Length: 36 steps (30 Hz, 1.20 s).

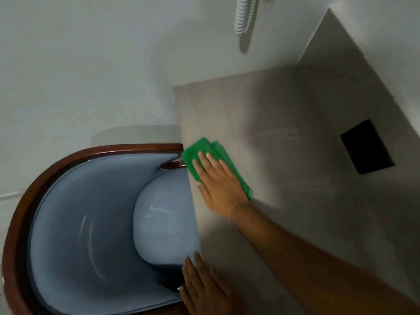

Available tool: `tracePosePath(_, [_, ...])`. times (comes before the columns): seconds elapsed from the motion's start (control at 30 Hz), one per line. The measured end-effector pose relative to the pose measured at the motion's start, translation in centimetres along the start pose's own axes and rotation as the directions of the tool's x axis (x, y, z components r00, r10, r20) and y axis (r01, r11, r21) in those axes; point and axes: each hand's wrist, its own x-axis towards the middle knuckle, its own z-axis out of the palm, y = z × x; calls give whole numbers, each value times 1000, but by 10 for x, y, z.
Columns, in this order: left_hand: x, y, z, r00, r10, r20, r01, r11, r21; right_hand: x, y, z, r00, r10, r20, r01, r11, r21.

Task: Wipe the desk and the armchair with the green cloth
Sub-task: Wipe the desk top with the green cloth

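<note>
Cloth (205, 155), long axis upper-left to lower-right on desk (284, 137), under open right hand (219, 185); left hand (202, 289) open

A furnished room of a home or hotel kind, judging by the plain grey desk (284, 123) set into a corner of white walls. Pushed in at the desk's edge is a tub armchair (91, 223) with pale blue upholstery and a dark red-brown wooden rim. On the desk's far side lies a flat black panel (367, 147), and a white coiled cord (244, 17) hangs on the wall beyond the desk.
</note>
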Motion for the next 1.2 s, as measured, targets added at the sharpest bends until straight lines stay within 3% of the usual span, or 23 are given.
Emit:
tracePosePath(0.17, [-4, 3, -4, 997, -63, 54, 62, 998, 20, -129, 17, 17, 995, 104, 3, -104, 995, 6])
tracePosePath(0.27, [-3, 9, -6, 1000, -16, 13, 16, 1000, -5, -155, 21, 19, 992, 124, 19, -124, 992, 23])
tracePosePath(0.33, [9, 18, -7, 995, 71, -69, -70, 997, 20, -140, 21, 17, 993, 114, 21, -115, 993, 34])
tracePosePath(0.47, [57, 66, -12, 931, 360, -49, -345, 918, 193, -67, 31, 4, 999, 43, 34, -43, 999, -1])
tracePosePath(0.6, [109, 126, -7, 870, 493, -18, -472, 843, 258, 31, 50, -17, 998, 58, 13, -58, 998, 3])
tracePosePath(0.87, [122, 135, 8, 864, 503, -10, -477, 827, 296, 123, 126, -42, 995, 93, -18, -93, 995, 20])
tracePosePath(0.97, [120, 140, 6, 873, 488, -17, -463, 837, 293, 118, 197, -54, 964, 259, -63, -258, 966, 24])
tracePosePath(1.07, [120, 144, 7, 876, 483, -3, -460, 837, 297, 97, 284, -73, 873, 482, -72, -479, 876, 57])
tracePosePath(1.2, [117, 146, 2, 882, 470, 11, -453, 844, 288, 46, 309, -75, 862, 506, -39, -503, 862, 63])
